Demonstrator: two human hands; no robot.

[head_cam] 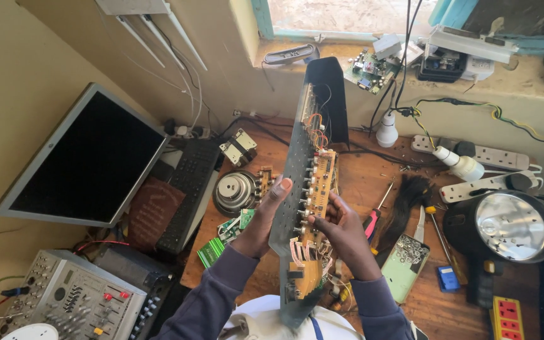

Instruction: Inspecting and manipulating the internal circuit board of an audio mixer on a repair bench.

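Observation:
I hold a long grey metal panel (292, 170) upright over the wooden bench, its far end a black housing (330, 88). An orange-brown circuit board (322, 182) with a row of knob shafts and thin wires is fixed along its right side. My left hand (264, 214) grips the panel's left edge, thumb on the metal. My right hand (341, 230) holds the circuit board's right edge, fingers touching the board.
A flat monitor (89, 157) leans at left, with a keyboard (187, 189) beside it and an audio mixer (70, 299) below. A speaker (234, 192), screwdrivers (379, 211), a black brush (407, 201), a large lamp (511, 226), power strips (480, 154) and loose boards lie on the bench.

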